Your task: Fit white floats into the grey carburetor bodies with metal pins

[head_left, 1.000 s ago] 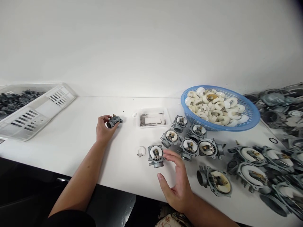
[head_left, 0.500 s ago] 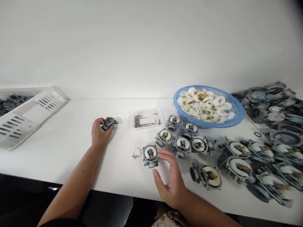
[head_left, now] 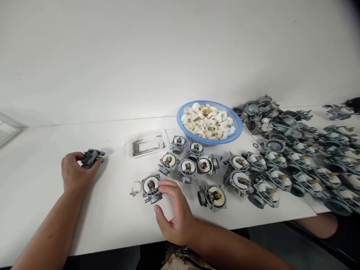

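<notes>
My left hand [head_left: 73,173] is closed on a small grey carburetor body [head_left: 92,157], holding it on the white table [head_left: 56,195] at the left. My right hand [head_left: 174,213] has its fingers spread, the fingertips touching a grey carburetor body [head_left: 151,188] with a white float inside. A loose white float with a metal pin [head_left: 136,188] lies just left of that body.
A clear shallow tray of metal pins [head_left: 146,145] sits behind. Several more carburetor bodies [head_left: 188,165] spread to the right, piled toward the far right. A blue basket [head_left: 194,140] holds several white floats. Another person's arm [head_left: 319,225] shows below the table edge at right.
The view has swung right, so the white crate at left has left the frame. My left hand has lowered its carburetor body toward the table. My right hand stays by the nearest body.
</notes>
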A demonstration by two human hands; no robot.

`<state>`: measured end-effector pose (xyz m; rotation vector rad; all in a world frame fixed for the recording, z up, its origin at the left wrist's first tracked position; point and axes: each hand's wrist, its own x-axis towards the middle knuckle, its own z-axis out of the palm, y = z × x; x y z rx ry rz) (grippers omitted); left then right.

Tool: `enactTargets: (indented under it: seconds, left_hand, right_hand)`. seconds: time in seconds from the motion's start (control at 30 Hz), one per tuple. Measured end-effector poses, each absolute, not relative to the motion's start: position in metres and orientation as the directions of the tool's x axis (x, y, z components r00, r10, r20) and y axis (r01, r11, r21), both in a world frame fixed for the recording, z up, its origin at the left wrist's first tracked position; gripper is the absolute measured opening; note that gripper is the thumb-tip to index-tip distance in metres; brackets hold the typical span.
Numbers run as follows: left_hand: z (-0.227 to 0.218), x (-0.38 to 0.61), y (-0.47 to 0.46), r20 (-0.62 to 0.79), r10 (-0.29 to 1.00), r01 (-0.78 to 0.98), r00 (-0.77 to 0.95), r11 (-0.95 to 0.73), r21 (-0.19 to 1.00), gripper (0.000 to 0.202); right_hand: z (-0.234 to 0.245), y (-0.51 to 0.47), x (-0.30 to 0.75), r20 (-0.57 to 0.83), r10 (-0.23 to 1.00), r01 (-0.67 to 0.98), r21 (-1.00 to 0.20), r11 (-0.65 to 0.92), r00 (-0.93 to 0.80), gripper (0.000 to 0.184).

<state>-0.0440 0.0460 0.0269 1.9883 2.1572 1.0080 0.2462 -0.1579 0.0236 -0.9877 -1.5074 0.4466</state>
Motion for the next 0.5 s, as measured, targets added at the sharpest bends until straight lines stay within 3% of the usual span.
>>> enactTargets:
  seconds: [0.3, 0.5]
  left_hand:
    - [0.025, -0.0449, 0.0487, 0.437, 0.898, 0.909, -0.044, -0.145, 0.39, 0.05]
    - [0.034, -0.0365, 0.0402, 0.395, 0.915, 0.882, -0.078, -0.122, 0.456, 0.06]
  right_hand:
    - [0.0249, -0.1566, 0.2473, 0.612, 0.787, 0.326, -0.762, 0.56, 0.077, 0.059]
    - [0.025, -0.1567, 0.246, 0.62, 0.781, 0.329, -0.756, 0.566, 0.08, 0.059]
